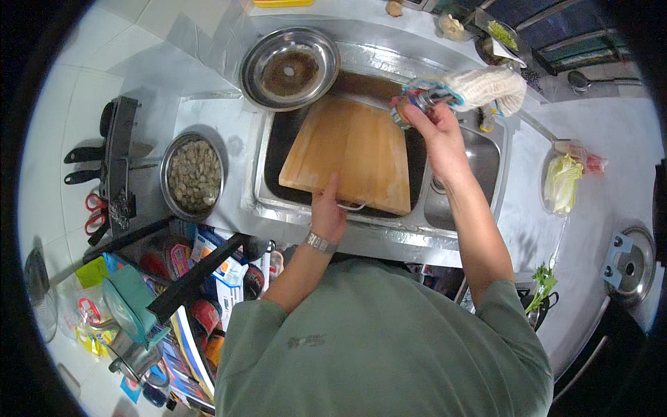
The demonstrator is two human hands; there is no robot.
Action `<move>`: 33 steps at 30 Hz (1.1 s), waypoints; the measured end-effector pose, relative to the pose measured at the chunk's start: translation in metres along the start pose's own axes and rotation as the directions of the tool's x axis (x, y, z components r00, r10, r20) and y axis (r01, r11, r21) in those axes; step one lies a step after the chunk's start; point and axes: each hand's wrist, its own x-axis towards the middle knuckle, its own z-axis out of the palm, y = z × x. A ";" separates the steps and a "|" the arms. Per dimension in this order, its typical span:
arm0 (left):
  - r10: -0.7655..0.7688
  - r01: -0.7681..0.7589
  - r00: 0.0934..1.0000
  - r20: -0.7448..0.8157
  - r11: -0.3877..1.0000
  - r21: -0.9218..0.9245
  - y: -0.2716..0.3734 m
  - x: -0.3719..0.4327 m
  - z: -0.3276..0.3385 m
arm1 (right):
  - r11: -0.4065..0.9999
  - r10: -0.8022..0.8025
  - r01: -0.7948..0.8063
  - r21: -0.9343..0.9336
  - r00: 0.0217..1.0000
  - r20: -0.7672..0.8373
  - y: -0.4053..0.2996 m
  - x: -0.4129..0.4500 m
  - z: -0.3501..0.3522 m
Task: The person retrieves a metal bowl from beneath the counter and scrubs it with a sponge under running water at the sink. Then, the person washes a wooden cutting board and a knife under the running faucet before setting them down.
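Note:
A wooden cutting board (pixel 344 151) lies tilted over the left basin of the steel sink (pixel 479 161). My left hand (pixel 329 213) grips its near edge, thumb on top and fingers hidden underneath, beside the board's metal handle (pixel 351 207). Above the board's far right corner, my right hand (pixel 442 136) is closed around a shiny metal fitting (pixel 432 96), apparently a faucet head. A whitish cloth (pixel 484 88) with blue trim drapes behind that fitting and hides much of it. Beyond the board's far left side sits a wet steel bowl (pixel 289 70).
Left of the sink stands a steel bowl of shellfish (pixel 193 174), near a wall rack (pixel 115 151) with knives and red-handled scissors. Leafy cabbage (pixel 563 182) lies on the right counter. A black bar (pixel 198 279) juts above packed goods at lower left.

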 end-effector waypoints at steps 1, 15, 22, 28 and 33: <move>0.041 -0.041 0.999 -0.022 0.999 0.002 0.001 -0.002 0.008 | 1.000 0.007 -0.007 -0.001 1.000 0.007 0.000 -0.005 -0.004; 0.071 -0.071 0.997 -0.033 0.997 0.005 0.008 -0.008 0.027 | 0.729 -0.061 -0.197 -0.655 0.935 -0.349 0.085 0.007 -0.130; -0.001 0.001 1.000 0.002 0.999 0.032 0.004 0.001 0.017 | 0.072 -0.386 0.161 -0.984 0.914 0.121 0.096 0.033 -0.123; 0.047 -0.046 0.996 -0.071 0.999 0.024 0.002 -0.003 0.015 | 0.996 -0.060 0.069 0.061 0.988 -0.144 0.031 -0.034 -0.016; 0.006 -0.004 0.996 -0.084 1.000 0.013 0.003 -0.003 0.016 | 0.979 -0.040 0.032 0.201 0.998 0.037 0.024 -0.006 0.009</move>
